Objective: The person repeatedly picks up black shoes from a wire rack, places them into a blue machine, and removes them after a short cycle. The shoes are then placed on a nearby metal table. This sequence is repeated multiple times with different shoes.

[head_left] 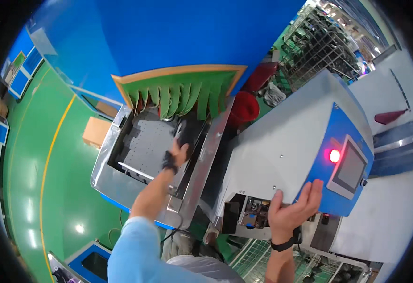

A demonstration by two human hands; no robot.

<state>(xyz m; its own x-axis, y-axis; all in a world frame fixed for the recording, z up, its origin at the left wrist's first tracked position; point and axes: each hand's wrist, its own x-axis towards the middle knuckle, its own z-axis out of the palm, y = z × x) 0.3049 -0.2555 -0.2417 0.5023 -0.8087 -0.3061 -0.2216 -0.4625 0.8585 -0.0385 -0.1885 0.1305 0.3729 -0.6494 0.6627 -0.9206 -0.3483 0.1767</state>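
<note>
My left hand (180, 153) reaches over the metal bed of a blue machine, a dark band on its wrist. Its fingers, slightly blurred, are closed at the near end of a black elongated object (185, 133), whose exact kind I cannot make out. That object lies along the right side of a grey perforated plate (150, 141), its far end close to green hanging strips (183, 96). My right hand (295, 210) lies against the lower front edge of a white and blue machine (277, 146), fingers stretched out, with nothing visible in it.
A lit red button (334, 155) sits beside a screen panel (349, 166) on the right machine. Behind stands a red bucket (245, 107). A cardboard box (96, 131) is left of the metal bed. Wire racks (317, 47) with dark items fill the far right.
</note>
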